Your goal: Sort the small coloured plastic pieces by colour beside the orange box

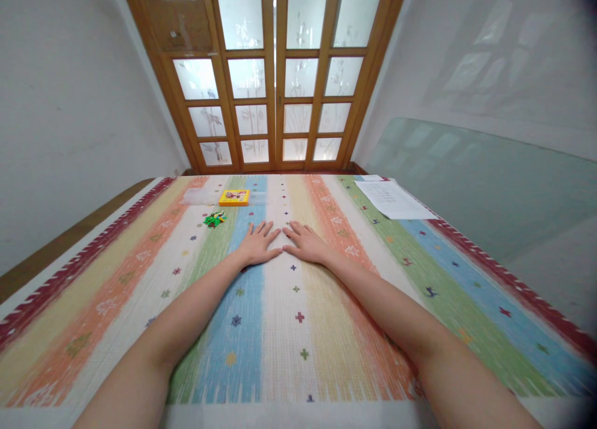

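My left hand [257, 244] lies palm down on the striped tablecloth [284, 329], its fingers spread and nothing in it. Close beside it, my right hand [305, 242] rests flat in the same way, also holding nothing. The fingertips of the two hands nearly meet over the white stripe. Beyond the left hand, to its left, is a small heap of green pieces [215, 219] with some yellow and red-brown bits; they look like toy bricks. Behind that heap lies a small yellow box [234, 198] with a picture on its top.
Clear plastic packaging [200, 196] lies left of the yellow box. White paper sheets [394, 199] with printed lines lie at the far right of the table. A glass-paned wooden door [275, 74] stands behind the table, with walls on both sides.
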Demonstrator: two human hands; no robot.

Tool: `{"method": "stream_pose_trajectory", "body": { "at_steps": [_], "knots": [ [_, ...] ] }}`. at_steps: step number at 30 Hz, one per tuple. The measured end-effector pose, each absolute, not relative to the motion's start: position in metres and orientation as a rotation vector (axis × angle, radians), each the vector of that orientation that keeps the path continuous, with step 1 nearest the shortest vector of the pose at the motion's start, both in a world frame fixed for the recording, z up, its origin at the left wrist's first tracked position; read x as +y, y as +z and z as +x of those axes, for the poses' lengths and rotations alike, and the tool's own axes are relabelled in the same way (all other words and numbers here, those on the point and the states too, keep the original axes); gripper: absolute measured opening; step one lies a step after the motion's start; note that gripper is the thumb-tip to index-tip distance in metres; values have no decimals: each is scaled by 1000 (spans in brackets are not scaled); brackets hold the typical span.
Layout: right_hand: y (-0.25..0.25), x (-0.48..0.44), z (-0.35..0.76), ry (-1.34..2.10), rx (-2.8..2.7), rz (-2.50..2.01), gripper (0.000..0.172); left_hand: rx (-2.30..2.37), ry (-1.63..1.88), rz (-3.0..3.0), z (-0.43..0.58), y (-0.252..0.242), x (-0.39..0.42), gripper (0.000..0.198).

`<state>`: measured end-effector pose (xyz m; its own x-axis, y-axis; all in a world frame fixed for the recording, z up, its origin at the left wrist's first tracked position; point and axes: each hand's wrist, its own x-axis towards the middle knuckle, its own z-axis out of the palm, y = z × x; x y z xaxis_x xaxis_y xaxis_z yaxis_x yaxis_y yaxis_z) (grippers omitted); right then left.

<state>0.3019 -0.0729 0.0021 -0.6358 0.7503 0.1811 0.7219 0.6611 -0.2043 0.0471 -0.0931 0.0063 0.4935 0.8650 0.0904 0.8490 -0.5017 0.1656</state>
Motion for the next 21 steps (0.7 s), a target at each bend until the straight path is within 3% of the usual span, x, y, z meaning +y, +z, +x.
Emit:
{"method": "stream_pose_trajectory", "body": {
  "at_steps": [7,15,21],
  "knots": [
    [-3,-70,303,180,-2652,-1189,78,1442,152,2627,41,8,-90,88],
    [4,-70,301,161,-2674,-1192,77,1480,206,2621,42,5,-92,85],
    [13,-60,293,54,-2666,-1195,64,1513,214,2605,43,9,-79,82]
  ]
}}
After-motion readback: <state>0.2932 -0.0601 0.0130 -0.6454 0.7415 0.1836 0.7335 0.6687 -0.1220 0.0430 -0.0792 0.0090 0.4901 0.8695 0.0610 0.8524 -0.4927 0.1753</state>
